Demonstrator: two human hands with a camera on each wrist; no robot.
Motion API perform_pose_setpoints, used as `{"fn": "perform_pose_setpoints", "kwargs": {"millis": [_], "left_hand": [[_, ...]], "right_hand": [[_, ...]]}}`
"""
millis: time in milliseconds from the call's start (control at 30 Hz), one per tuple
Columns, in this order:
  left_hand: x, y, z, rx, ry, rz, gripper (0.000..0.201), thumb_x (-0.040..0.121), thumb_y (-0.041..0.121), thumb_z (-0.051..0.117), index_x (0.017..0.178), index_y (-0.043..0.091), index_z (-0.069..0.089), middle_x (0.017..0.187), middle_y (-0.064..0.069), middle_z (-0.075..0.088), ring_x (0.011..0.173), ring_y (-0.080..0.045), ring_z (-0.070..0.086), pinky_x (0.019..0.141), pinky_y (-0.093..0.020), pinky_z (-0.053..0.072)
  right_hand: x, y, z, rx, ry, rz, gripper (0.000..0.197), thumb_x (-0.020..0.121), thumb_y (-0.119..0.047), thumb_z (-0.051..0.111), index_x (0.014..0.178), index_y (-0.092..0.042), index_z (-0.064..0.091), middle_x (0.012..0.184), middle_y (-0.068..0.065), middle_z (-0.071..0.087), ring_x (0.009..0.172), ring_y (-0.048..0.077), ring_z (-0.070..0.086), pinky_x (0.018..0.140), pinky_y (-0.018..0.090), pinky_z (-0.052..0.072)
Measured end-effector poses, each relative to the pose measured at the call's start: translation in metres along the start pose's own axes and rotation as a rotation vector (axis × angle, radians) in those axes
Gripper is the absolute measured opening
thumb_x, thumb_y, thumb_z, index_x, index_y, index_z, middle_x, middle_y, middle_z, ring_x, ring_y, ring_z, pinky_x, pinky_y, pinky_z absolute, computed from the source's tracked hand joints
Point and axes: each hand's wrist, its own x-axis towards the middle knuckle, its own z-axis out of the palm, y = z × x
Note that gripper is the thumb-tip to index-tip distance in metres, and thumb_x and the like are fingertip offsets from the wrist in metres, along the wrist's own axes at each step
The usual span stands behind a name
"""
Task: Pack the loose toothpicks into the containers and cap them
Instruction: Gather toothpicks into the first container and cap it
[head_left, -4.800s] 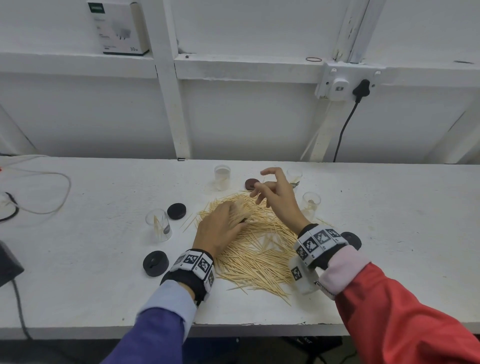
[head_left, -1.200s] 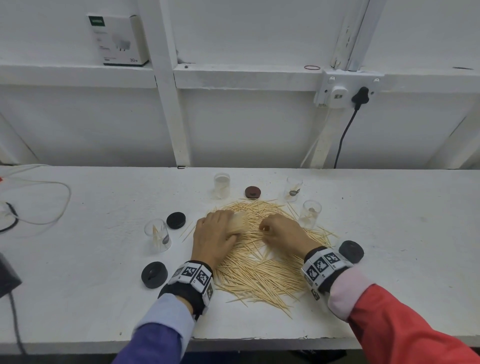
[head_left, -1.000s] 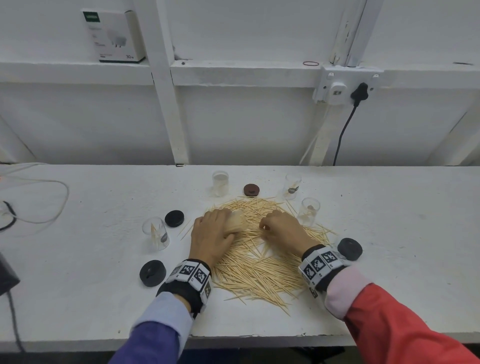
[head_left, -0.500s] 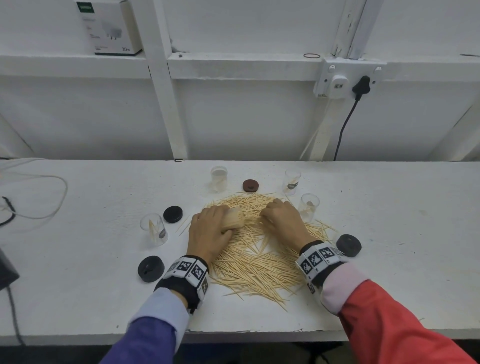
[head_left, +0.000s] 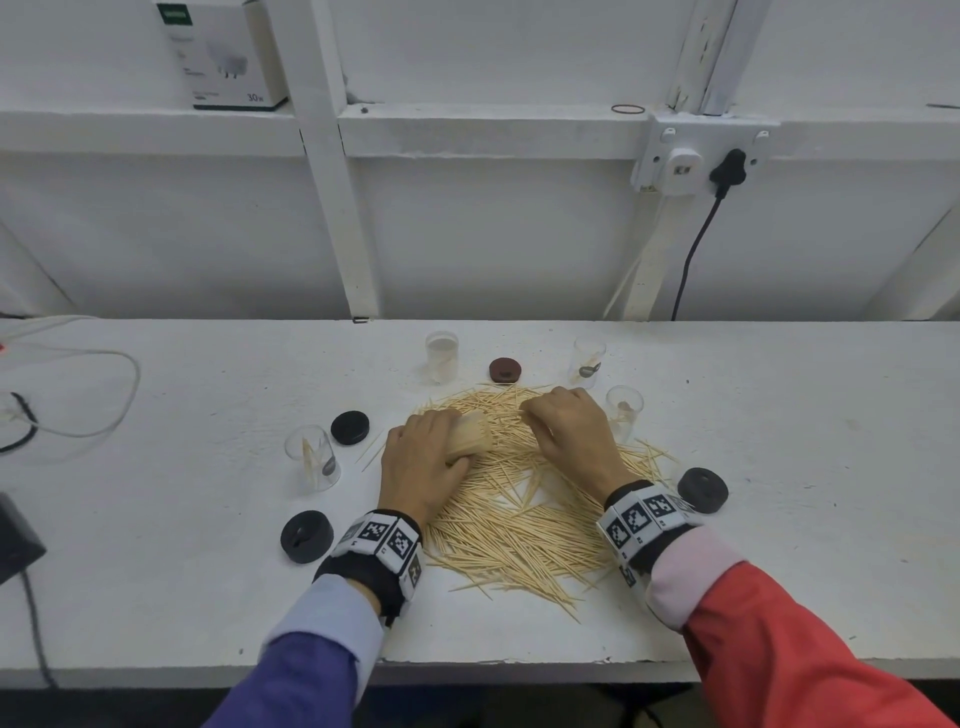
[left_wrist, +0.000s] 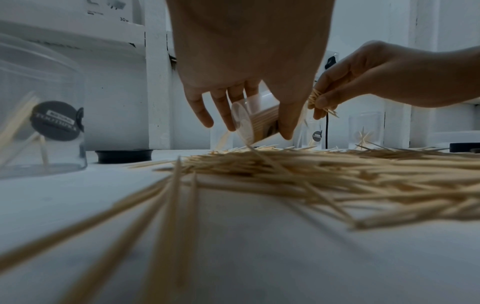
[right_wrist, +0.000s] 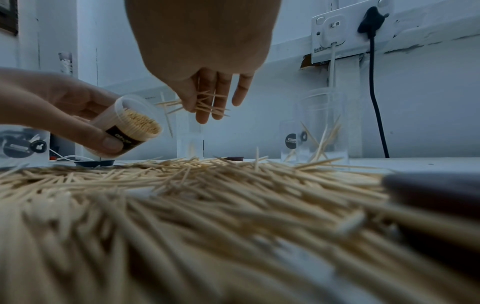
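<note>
- Left hand (head_left: 421, 462) has thumb and fingers curled round a clear jar (head_left: 469, 439), tipped on its side, mouth facing three o'clock, packed full of toothpicks.
- Right hand (head_left: 569, 434) is curled, pinching a small bunch of toothpicks (right_wrist: 200, 102) just above the pile (head_left: 519, 514), beside the jar's mouth.
- Pile sprawls across the table (head_left: 779, 467); four open jars and dark lids ring it from nine to three o'clock.

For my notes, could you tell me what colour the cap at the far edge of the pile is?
Dark reddish-brown cap; head view.
</note>
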Motion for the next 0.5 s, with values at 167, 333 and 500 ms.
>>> {"fn": "perform_pose_setpoints", "kwargs": {"millis": [167, 333, 500], "left_hand": [[0.0000, 0.0000, -0.0003, 0.011, -0.007, -0.001, 0.049, 0.086, 0.045, 0.060, 0.129, 0.024, 0.049, 0.121, 0.003, 0.057, 0.112, -0.020, 0.050, 0.094, -0.035, 0.032], [0.0001, 0.0009, -0.0007, -0.010, -0.017, 0.026, 0.049, 0.086, 0.045, 0.061, 0.128, 0.023, 0.050, 0.122, 0.002, 0.058, 0.112, -0.022, 0.050, 0.092, -0.037, 0.034], [0.0011, -0.0004, 0.0009, -0.010, -0.060, 0.039, 0.051, 0.086, 0.044, 0.059, 0.131, 0.025, 0.047, 0.126, 0.005, 0.055, 0.116, -0.019, 0.048, 0.095, -0.035, 0.031]], "right_hand": [[-0.0004, 0.0010, 0.0024, 0.010, -0.011, -0.053, 0.001, 0.086, -0.013, 0.071, 0.086, -0.012, 0.070, 0.072, -0.002, 0.066, 0.068, 0.020, 0.057, 0.067, 0.032, 0.044], [0.0003, 0.0027, 0.0046, 0.014, -0.031, -0.105, 0.003, 0.085, -0.013, 0.073, 0.087, -0.012, 0.071, 0.074, -0.002, 0.067, 0.069, 0.020, 0.059, 0.067, 0.036, 0.049], [0.0000, 0.0042, 0.0064, 0.013, -0.041, -0.124, 0.005, 0.084, -0.013, 0.074, 0.089, -0.013, 0.073, 0.077, -0.003, 0.068, 0.071, 0.020, 0.060, 0.067, 0.033, 0.047]]}}
